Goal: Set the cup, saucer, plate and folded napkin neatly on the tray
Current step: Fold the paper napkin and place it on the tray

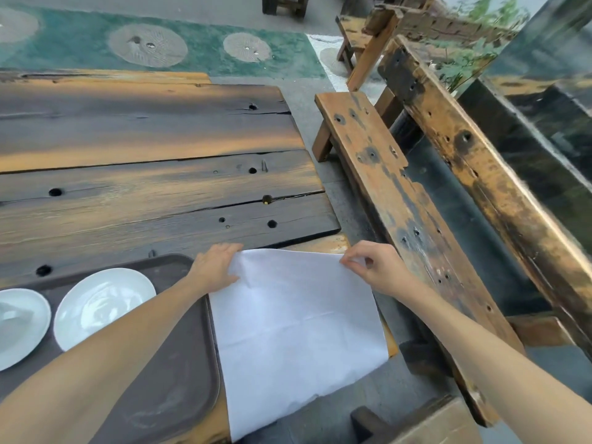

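Overhang risk: the near corner of the white, creased, unfolded paper napkin (294, 328) hangs past the edge of the dark weathered plank bench (153, 200); a slide off the bench could be caused by a loosened hold or a gust in this open-air spot
Fold risk: a crooked fold is judged likely if the two far corners are not drawn back evenly, since the sheet lies skewed to the bench edge
Tray risk: the left forearm lies across the dark brown rectangular plastic tray (179, 373); the large white round plate (102, 306) just beside it could be nudged by a careless sweep
Second dish: a smaller white round dish (19, 325), perhaps the saucer, is seen on the tray at the frame's left edge; no cup is visible
Napkin position: flat on the bench, touching the tray's right rim, not yet on it
Left hand (214, 267): fingers spread, pressed on the far left corner
Right hand (374, 267): thumb and forefinger pinched on the far right corner, slightly raised
Beyond: a worn wooden seat (384, 187) stands to the right
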